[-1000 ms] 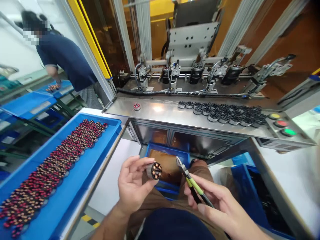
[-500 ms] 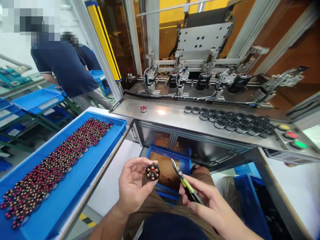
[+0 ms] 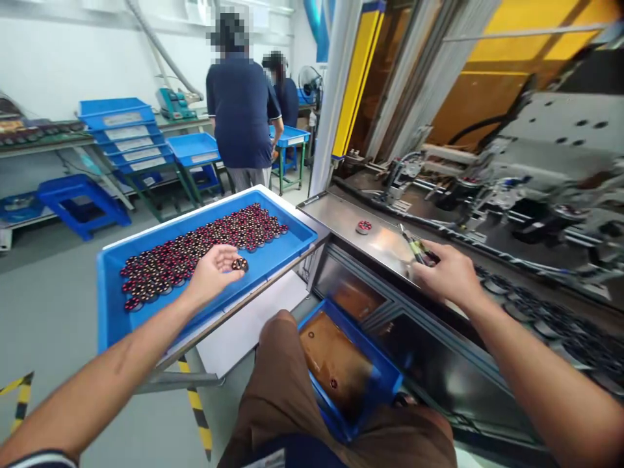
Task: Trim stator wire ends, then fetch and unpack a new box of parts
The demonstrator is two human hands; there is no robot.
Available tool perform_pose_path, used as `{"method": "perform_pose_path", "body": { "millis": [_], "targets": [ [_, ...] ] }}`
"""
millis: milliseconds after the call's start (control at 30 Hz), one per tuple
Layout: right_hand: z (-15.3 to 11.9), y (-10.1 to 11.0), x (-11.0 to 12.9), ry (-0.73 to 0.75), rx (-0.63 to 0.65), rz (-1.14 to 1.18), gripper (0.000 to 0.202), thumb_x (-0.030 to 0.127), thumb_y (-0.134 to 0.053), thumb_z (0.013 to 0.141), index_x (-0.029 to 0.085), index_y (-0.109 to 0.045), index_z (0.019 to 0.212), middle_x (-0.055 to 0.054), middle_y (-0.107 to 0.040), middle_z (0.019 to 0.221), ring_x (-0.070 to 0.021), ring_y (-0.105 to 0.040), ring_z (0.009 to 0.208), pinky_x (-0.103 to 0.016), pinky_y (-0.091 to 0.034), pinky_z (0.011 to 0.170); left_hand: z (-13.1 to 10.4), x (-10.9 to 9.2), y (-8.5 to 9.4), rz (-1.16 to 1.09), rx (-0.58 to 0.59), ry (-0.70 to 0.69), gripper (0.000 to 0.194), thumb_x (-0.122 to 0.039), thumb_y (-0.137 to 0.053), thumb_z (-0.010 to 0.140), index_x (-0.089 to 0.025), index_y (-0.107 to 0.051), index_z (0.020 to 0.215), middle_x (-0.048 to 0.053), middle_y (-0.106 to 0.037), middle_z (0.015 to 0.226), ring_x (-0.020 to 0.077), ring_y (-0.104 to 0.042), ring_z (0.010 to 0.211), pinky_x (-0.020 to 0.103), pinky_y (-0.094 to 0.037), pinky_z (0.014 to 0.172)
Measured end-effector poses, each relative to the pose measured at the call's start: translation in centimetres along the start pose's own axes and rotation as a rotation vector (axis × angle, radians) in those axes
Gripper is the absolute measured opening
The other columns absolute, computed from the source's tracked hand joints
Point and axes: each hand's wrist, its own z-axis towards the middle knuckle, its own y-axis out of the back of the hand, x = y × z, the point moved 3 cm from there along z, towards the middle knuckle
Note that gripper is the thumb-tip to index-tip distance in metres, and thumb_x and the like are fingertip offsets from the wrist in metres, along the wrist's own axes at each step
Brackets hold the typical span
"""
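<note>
The left hand pinches a small coil part at eleven o'clock, above the blue tray. It looks light and stiff, the windings likely easy to nick — best taken by its outer rim. At one o'clock the right hand grips pliers over the steel bench — their blades too blurred to read. The right forearm hides some dark parts at three.

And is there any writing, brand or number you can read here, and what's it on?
No text can be read.
White labels on the stacked blue trays: too small to read.
Pale label on the blue tray beside them: too blurred.
Striped floor tape: no words.
</note>
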Motion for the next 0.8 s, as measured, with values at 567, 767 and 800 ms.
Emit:
{"method": "perform_pose_path", "body": {
  "millis": [567,767,800],
  "targets": [
    [0.6,-3.7,-1.4,0.035,-0.004,-0.111,0.054,0.049,-0.05,0.082,0.007,-0.07,0.11,-0.021,-0.066,0.114,-0.035,-0.06,0.107,-0.048,-0.046,0.099,9.3,8.7,-1.5,0.593,0.169,-0.215,0.038,-0.026,-0.063,0.082,-0.013,-0.059,0.117,0.015,-0.055,0.134,0.0322,-0.044,0.131,0.055,-0.028,0.113],
    [0.6,-3.8,-1.5,0.022,-0.049,-0.077,0.052,0.049,-0.052,0.079,0.008,-0.071,0.105,-0.02,-0.068,0.111,-0.0349,-0.061,0.103,-0.05,-0.047,0.096,8.2,7.7,-5.6,0.549,0.396,-0.258,0.047,-0.042,-0.055,0.085,-0.014,-0.058,0.122,0.016,-0.06,0.135,0.0277,-0.056,0.125,0.045,-0.041,0.11],
    [0.6,-3.9,-1.5,0.022,-0.055,-0.073,0.051,0.049,-0.052,0.079,0.009,-0.072,0.104,-0.02,-0.068,0.11,-0.0345,-0.061,0.103,-0.049,-0.047,0.096,8.3,7.6,-5.9,0.55,0.394,-0.252,0.052,-0.044,-0.055,0.084,-0.012,-0.057,0.124,0.018,-0.058,0.138,0.0293,-0.054,0.127,0.047,-0.04,0.11]
  ]
}}
